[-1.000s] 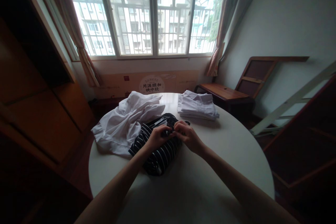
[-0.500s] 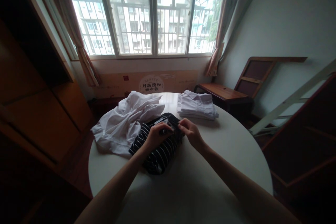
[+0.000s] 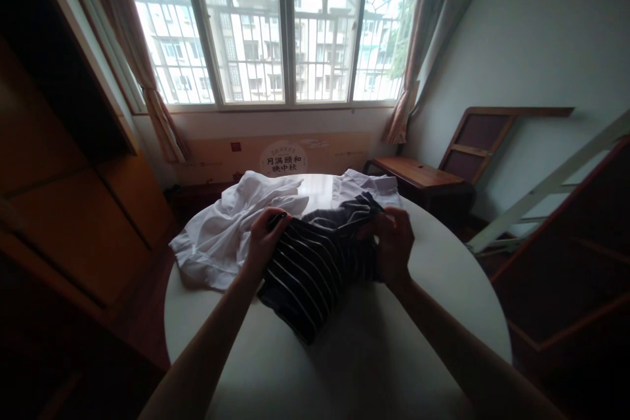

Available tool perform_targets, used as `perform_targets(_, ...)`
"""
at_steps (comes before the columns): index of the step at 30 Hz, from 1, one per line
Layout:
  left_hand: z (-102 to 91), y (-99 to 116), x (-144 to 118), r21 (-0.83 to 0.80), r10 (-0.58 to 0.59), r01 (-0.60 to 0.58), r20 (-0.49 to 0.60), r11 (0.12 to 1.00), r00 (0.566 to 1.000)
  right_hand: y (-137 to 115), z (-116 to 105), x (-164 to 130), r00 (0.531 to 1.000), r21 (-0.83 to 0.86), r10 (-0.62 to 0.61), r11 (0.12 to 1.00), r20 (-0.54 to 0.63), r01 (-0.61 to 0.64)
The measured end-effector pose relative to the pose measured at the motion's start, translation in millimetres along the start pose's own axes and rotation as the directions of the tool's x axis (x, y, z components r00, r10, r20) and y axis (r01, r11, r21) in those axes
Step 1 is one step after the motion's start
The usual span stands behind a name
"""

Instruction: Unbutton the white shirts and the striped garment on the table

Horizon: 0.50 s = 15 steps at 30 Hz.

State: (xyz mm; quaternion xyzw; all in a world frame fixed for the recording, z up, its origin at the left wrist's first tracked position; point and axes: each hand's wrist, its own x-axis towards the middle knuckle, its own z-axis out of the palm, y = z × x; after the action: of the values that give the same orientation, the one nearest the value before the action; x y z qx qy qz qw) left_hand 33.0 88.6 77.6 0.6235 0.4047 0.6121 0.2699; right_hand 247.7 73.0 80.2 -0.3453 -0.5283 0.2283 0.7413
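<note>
The left hand [image 3: 266,236] and right hand [image 3: 396,239] grip the garment [image 3: 308,269]. A wide swing could muss the stack [image 3: 384,185] behind it.

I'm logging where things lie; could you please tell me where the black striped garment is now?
In the head view, the black striped garment is just below centre, held between the left hand and right hand, with crumpled white cloth to its left.
</note>
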Motion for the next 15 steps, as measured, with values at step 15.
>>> perform_targets(15,24.7,-14.2,-23.2,0.116,0.032,-0.124,0.589,0.986,0.807,17.8,12.0,-11.0,0.938,-0.132,0.282,0.957,0.204,-0.259)
